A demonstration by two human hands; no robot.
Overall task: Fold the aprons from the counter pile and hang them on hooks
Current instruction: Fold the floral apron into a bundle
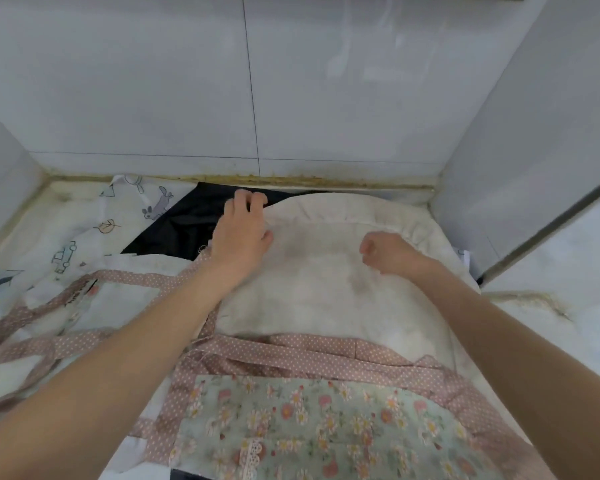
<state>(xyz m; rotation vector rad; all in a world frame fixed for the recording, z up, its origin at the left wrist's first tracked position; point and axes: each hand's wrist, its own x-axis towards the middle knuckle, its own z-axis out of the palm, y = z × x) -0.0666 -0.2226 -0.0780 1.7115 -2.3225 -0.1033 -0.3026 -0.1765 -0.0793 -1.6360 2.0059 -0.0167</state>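
Observation:
A cream apron (329,282) with pink dotted ties (291,351) and a green floral bib (309,424) lies spread on the counter in front of me. My left hand (241,233) reaches to its far left ruffled edge, fingers curled over the hem. My right hand (388,252) rests on the cream cloth at the right with its fingers curled in; whether it pinches fabric I cannot tell. Beneath lie a black apron (184,223) and a white apron with animal prints (94,233).
The counter sits in a tiled alcove. A grey tiled back wall (257,98) stands just behind the cloth, and side walls close in at the left (4,181) and right (534,133). A white counter ledge (555,323) shows at the right.

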